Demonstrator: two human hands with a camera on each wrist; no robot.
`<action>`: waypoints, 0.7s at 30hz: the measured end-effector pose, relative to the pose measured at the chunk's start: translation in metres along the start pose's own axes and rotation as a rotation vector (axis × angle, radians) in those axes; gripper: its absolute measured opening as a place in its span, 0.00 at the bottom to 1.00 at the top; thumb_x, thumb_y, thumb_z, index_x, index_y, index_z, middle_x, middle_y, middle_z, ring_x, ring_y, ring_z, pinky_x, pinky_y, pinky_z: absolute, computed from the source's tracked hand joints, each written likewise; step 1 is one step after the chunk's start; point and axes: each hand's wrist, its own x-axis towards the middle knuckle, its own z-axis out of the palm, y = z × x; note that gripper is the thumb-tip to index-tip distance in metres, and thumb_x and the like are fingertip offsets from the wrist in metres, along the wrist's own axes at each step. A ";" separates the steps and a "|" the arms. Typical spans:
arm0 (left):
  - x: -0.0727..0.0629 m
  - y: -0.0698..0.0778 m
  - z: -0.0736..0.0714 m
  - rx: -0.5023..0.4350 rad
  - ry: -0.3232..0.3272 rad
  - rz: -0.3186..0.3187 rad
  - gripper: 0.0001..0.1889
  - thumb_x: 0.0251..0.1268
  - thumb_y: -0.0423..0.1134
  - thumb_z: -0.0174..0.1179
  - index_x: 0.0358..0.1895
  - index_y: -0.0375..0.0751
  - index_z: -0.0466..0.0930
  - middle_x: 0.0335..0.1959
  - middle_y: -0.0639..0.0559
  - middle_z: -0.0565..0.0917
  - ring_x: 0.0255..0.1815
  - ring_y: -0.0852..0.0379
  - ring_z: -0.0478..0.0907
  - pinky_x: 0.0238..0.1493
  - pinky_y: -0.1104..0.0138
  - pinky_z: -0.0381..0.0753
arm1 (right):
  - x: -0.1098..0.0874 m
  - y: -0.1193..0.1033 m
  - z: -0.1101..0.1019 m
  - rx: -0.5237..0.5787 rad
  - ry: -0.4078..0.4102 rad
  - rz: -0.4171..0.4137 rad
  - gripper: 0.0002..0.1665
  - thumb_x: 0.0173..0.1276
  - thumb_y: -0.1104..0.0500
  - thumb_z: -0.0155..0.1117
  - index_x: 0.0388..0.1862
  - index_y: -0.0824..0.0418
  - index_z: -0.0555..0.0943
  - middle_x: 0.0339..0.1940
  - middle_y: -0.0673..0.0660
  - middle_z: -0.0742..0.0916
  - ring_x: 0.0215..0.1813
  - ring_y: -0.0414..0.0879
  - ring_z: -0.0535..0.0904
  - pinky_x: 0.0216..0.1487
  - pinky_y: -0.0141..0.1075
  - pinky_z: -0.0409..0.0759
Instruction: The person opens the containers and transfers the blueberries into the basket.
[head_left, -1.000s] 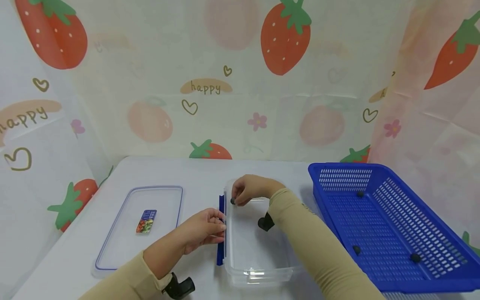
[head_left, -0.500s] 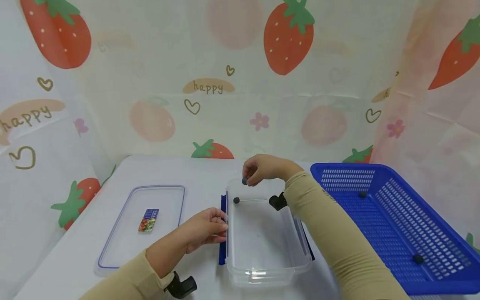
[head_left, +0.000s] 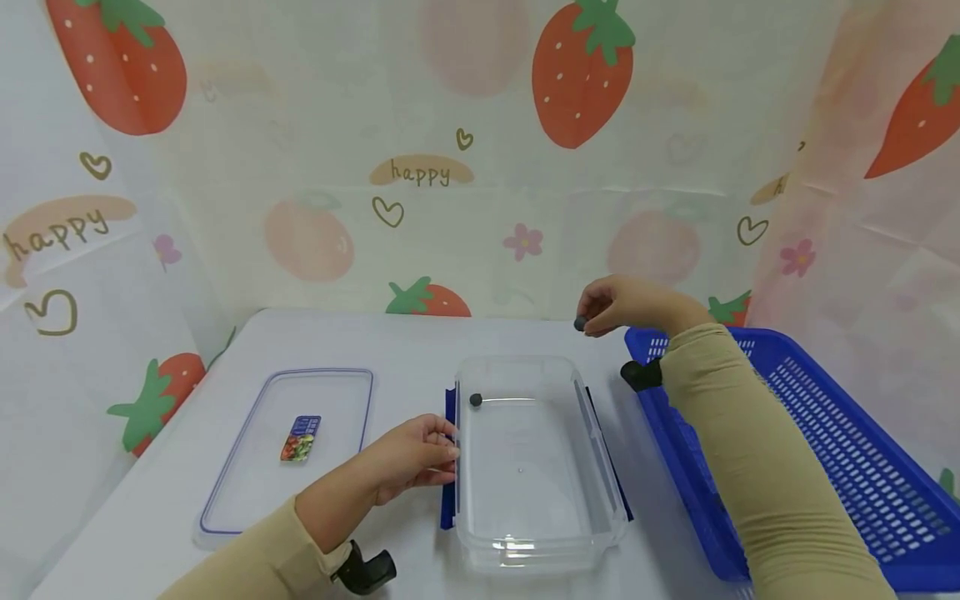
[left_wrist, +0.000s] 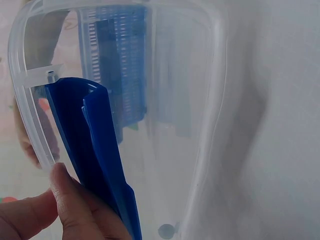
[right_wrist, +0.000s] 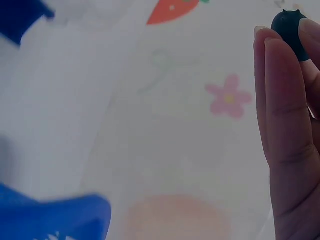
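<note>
My right hand [head_left: 633,305] pinches a dark blueberry [right_wrist: 290,32] between thumb and fingertips, above the table near the far left corner of the blue basket. To its left stands a clear plastic food container [head_left: 536,550], its top uncovered. Inside, at the far left corner, lies another blueberry [head_left: 476,400]. My left hand [head_left: 414,454] holds the container's left side, thumb and fingers at the rim beside a hanging blue latch [left_wrist: 95,135]. A second blue latch [head_left: 611,458] hangs along the right side.
The blue slotted basket [head_left: 840,467] stands at the right, partly covered by my right sleeve [head_left: 772,450]. A clear lid with a blue seal [head_left: 247,500] lies at the left, bearing a small label [head_left: 301,438]. A strawberry-print cloth [head_left: 480,233] hangs behind the white table.
My right hand has lifted from the container's far left corner and moved right towards the basket, a blueberry in its fingers. One blueberry now shows alone in that corner. The left hand keeps its place.
</note>
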 end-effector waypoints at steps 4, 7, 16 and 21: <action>0.001 0.000 0.000 0.005 0.004 0.003 0.15 0.62 0.33 0.56 0.50 0.34 0.67 0.33 0.45 0.76 0.32 0.55 0.77 0.38 0.65 0.82 | -0.019 0.016 -0.016 0.016 0.062 0.011 0.12 0.58 0.65 0.65 0.39 0.68 0.76 0.36 0.61 0.83 0.38 0.48 0.80 0.45 0.40 0.80; 0.001 0.000 0.001 0.003 0.008 0.001 0.16 0.62 0.33 0.57 0.50 0.34 0.67 0.33 0.45 0.76 0.32 0.55 0.77 0.38 0.65 0.82 | -0.034 0.030 -0.025 0.018 0.115 0.016 0.13 0.57 0.64 0.65 0.40 0.69 0.75 0.35 0.59 0.82 0.37 0.46 0.79 0.43 0.36 0.80; 0.001 -0.001 0.000 0.004 0.013 0.002 0.16 0.62 0.32 0.56 0.52 0.34 0.66 0.34 0.44 0.77 0.33 0.55 0.77 0.38 0.66 0.82 | -0.073 0.085 -0.043 0.025 0.194 0.123 0.18 0.58 0.62 0.65 0.43 0.71 0.74 0.34 0.56 0.81 0.35 0.41 0.77 0.40 0.32 0.79; 0.001 -0.002 0.000 0.002 0.010 0.003 0.16 0.62 0.33 0.56 0.52 0.34 0.66 0.33 0.44 0.77 0.32 0.55 0.77 0.37 0.66 0.83 | -0.087 0.103 -0.044 0.065 0.156 0.199 0.19 0.59 0.62 0.64 0.45 0.72 0.72 0.36 0.56 0.81 0.37 0.42 0.78 0.42 0.32 0.79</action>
